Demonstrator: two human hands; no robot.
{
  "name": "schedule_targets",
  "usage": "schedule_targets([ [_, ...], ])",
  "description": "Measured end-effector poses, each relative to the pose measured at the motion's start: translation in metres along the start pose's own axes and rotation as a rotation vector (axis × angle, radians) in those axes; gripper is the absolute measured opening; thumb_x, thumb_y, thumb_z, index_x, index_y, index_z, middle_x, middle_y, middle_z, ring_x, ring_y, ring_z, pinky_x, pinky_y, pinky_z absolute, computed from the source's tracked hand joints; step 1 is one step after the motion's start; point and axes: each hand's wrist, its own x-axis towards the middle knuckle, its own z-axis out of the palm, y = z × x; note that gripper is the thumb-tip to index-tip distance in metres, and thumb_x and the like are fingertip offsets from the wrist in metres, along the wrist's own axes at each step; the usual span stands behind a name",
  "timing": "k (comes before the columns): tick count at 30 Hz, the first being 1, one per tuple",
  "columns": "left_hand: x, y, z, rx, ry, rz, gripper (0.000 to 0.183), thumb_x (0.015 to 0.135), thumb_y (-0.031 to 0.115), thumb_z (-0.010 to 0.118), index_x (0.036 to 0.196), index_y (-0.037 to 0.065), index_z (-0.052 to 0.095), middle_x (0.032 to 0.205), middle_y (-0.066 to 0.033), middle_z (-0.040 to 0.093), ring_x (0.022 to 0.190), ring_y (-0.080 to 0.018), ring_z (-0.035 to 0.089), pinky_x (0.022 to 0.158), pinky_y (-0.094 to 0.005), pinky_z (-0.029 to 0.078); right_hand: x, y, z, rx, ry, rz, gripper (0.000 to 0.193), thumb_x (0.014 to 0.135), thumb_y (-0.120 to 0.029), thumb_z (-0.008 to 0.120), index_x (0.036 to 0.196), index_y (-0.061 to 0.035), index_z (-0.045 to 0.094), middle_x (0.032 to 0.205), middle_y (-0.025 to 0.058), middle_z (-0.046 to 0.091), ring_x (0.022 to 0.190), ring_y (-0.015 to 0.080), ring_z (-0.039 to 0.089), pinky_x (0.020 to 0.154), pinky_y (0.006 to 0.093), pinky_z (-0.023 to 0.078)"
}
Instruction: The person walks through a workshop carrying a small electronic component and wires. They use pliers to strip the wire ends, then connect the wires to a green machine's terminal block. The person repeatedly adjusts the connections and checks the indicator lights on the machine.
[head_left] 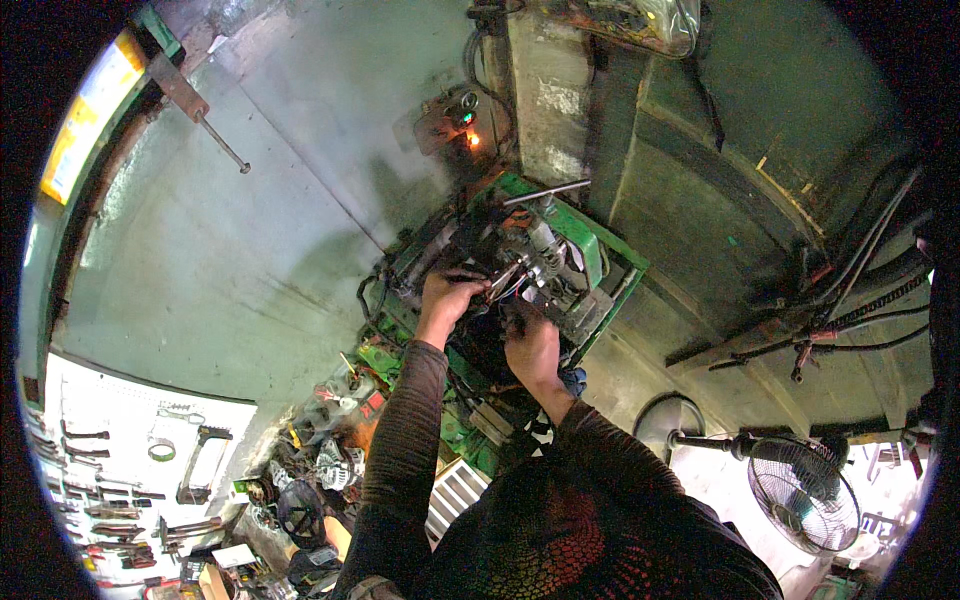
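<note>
A green-framed machine (610, 255) with a metal motor-like part (540, 252) sits in front of me. Thin wires (518, 285) run out between my two hands. My left hand (452, 303) reaches in at the machine's left side, thumb and fingers pinched together beside the wires; what they hold is too small to make out. To its right, my right hand (533, 345) has its fingers curled in just below the metal part, and whatever is in them is hidden. A metal rod (548, 192) sticks out over the machine's far edge.
A box with lit green and orange lamps (450, 122) is on the wall beyond. Dark cables (850, 325) hang at the right, above a standing fan (803, 495). Hand tools hang on a white board (140, 450) at lower left, near piled parts (335, 465).
</note>
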Motion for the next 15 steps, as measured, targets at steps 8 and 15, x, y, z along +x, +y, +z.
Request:
schedule_targets([
  [8,0.015,-0.042,0.003,0.085,0.149,0.19,0.024,0.076,0.006,0.06,0.096,-0.003,0.071,0.096,-0.0143,0.074,0.09,-0.0233,0.069,0.084,-0.036,0.051,0.032,0.011,0.014,0.043,0.047,-0.017,0.02,0.081,-0.006,0.066,0.099,-0.0018,0.073,0.094,0.0221,0.071,0.089,0.0394,0.07,0.078,0.042,0.055],
  [15,0.023,-0.059,0.001,-0.114,0.053,0.197,0.023,0.075,0.005,0.059,0.094,-0.005,0.066,0.088,-0.0144,0.071,0.086,-0.0219,0.066,0.079,-0.0358,0.051,0.049,0.012,0.023,0.086,0.042,-0.064,0.023,0.081,-0.007,0.067,0.104,-0.0028,0.071,0.094,0.0212,0.071,0.091,0.0387,0.07,0.08,0.0413,0.054],
])
